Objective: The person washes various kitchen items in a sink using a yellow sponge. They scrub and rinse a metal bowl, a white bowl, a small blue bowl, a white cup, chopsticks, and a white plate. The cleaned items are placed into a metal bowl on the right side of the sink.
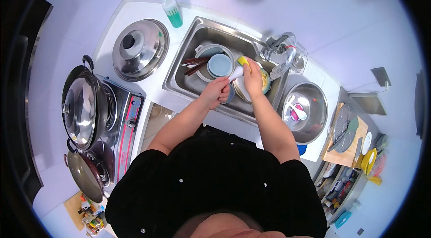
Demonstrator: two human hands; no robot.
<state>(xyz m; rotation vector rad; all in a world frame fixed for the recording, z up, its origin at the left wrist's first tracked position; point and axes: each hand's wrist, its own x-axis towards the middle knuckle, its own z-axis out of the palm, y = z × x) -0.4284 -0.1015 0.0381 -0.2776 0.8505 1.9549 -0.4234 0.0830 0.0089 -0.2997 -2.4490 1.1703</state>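
Observation:
My left hand (215, 93) is closed around the handle of a white spoon (236, 73), whose bowl end points toward my right hand. A yellow and green sponge (243, 61) is pinched in my right hand (253, 78), close to the spoon's bowl. Both hands are over the stainless steel sink (210, 85). Left of them, light blue bowls (220, 65) sit in a larger pale bowl, with dark chopsticks (198, 64) leaning beside them. Under my right hand are stacked dishes (239, 88), partly hidden, and a bowl with yellowish contents (265, 81).
A steel basin (316, 117) holding a white spoon (298, 110) stands right of the sink. The faucet (277, 44), wrapped in plastic, reaches over the sink's right end. A domed lid (143, 51), green liquid bottle (173, 12) and gas stove (126, 120) with pans are leftward.

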